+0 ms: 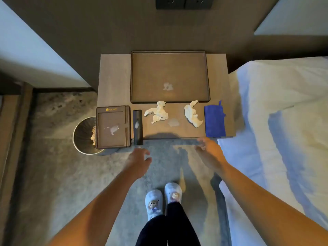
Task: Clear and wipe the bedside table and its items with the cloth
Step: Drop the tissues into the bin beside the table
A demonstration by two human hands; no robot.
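The bedside table (113, 80) carries a large dark tray (169, 55) at the back, with a pale smudge on its floor. Along the front lie two crumpled tissues (158, 112) (192, 113), a small wet-looking patch (173, 122), and a folded blue cloth (214, 121) at the right edge. A small dark tray (113, 127) and a narrow black holder (137, 128) sit at the front left, both smudged. My left hand (139, 158) hovers open just below the holder. Near the table's front edge, left of the cloth, my right hand (208, 150) is open. Neither touches anything.
A round waste bin (83, 135) with paper inside stands on the carpet left of the table. A bed with white bedding (276, 112) runs along the right. My slippered feet (163, 197) stand on the carpet. Wall sockets (184, 3) are above.
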